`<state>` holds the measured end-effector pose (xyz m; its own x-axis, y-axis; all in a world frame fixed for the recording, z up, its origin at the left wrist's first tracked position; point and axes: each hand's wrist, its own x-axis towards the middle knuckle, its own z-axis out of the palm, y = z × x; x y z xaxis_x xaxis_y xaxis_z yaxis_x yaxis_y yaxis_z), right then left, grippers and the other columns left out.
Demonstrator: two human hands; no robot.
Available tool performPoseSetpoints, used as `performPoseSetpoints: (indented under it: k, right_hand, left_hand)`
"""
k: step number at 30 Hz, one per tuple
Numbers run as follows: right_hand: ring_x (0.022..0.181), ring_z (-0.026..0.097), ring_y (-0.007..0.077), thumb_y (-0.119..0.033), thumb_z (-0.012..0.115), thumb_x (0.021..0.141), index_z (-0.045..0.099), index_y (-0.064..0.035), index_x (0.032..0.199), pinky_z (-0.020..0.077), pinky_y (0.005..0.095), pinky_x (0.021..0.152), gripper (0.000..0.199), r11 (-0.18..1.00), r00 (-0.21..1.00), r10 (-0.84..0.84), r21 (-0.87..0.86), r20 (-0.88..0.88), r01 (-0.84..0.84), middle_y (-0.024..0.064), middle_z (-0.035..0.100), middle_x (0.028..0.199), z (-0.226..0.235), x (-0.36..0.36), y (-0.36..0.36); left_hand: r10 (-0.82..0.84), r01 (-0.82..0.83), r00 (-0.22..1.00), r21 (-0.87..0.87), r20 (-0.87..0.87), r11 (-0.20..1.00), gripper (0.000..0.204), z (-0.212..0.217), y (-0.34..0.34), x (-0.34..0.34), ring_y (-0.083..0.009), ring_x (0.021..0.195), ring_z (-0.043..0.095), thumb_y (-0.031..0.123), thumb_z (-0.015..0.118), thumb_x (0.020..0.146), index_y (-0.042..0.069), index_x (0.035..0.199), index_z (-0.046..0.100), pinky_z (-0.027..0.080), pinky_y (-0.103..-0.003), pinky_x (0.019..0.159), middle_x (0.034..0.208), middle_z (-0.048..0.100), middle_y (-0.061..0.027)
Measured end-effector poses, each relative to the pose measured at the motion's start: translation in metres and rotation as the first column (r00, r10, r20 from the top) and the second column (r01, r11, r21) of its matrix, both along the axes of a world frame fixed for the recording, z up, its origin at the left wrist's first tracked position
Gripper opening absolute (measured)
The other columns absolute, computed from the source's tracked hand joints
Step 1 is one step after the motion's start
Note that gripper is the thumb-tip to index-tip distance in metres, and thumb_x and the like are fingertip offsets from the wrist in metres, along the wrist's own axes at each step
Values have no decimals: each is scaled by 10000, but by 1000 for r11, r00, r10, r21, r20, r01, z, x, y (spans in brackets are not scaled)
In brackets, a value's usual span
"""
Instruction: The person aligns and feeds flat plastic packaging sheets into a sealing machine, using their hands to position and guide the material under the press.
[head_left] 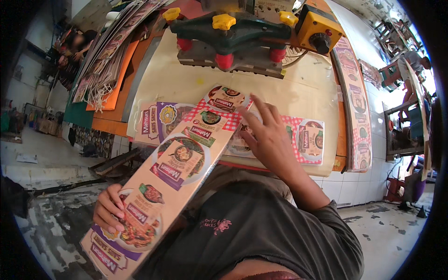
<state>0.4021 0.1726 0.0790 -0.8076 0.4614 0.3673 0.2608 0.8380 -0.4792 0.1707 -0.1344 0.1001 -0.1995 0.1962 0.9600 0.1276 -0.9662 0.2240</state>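
A long printed card panel point(186, 154) in clear film lies tilted across my lap and the table edge. It has food pictures and a red checked upper end. My left hand point(109, 210) is closed round the left edge of its lower part, fingers on top and thumb out of sight. Near the upper end, my right hand point(266, 133) reaches over with fingers apart, the fingertips at the panel's right edge. Beneath it, a second similar panel point(161, 122) lies crosswise on the table, its middle covered by the first panel and my right hand.
Beyond the panels stands a dark green press point(233, 35) with yellow star knobs and red cylinders. A yellow control box point(319, 29) with a black dial is beside it. Corded printed panels point(109, 51) are stacked at left; more panels point(357, 107) lie along the right edge.
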Motion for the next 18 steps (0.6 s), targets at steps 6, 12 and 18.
performPoseSetpoints:
  k: [6, 12, 18]
  right_hand:
    - [1291, 593, 314, -84, 678, 854, 642, -67, 1359, 469, 464, 1087, 506, 976, 980, 192, 113, -50, -186, 143, 663, 1354, 6, -8, -15]
    - [1386, 536, 351, -98, 585, 949, 613, -31, 1385, 457, 435, 1134, 442, 983, 985, 168, 85, -34, -164, 167, 611, 1448, -12, -14, -9]
    - [1392, 535, 338, -115, 564, 967, 603, -32, 1393, 462, 433, 1135, 436, 985, 987, 158, 70, -11, -156, 158, 612, 1450, -25, -14, -3]
  left_hand:
    - [-80, -36, 915, -279, -395, 960, 123, 27, 4, 4, -120, 1014, 678, 137, 790, 916, 154, 1037, 784, 498, -255, 859, 1050, 789, 33]
    - [-196, 37, 913, -405, -359, 914, 156, 30, 25, 26, -144, 1031, 687, 141, 784, 933, 158, 1088, 781, 512, -263, 859, 1069, 796, -11]
    - [-353, 316, 934, -323, -59, 892, 318, -13, 39, 25, -245, 1187, 649, 168, 802, 930, 135, 1237, 724, 506, -414, 995, 1287, 724, -112]
